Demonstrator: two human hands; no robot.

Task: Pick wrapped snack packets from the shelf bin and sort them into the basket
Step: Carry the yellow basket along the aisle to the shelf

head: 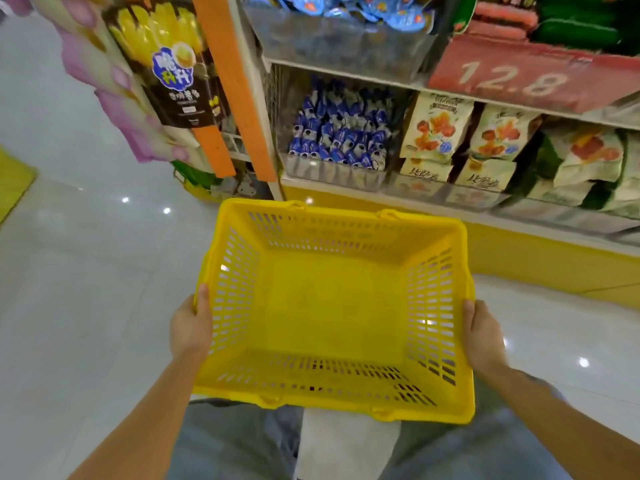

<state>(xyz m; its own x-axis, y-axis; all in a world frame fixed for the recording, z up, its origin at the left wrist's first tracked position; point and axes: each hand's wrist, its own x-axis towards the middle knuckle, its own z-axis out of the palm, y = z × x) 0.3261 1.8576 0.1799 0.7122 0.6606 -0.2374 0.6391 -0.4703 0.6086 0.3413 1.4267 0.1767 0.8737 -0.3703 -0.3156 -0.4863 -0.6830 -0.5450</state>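
I hold a yellow plastic basket [332, 400] in front of me, above the floor. My left hand [190, 329] grips its left rim, thumb over the edge. On the right rim, my right hand [483, 336] grips the same way. Nothing lies inside the basket. Straight ahead, a clear shelf bin [332, 169] on the lowest shelf holds several small blue-and-white wrapped snack packets [341, 135]. The basket's far rim sits just below and in front of that bin.
A higher bin holds blue round packets [346, 8]. Cream snack bags [436, 128] and green-white bags [585, 161] fill the shelf to the right, under a red price sign [519, 77]. An orange post [239, 88] and hanging bags [173, 67] stand left. A yellow plinth [519, 258] borders the glossy floor.
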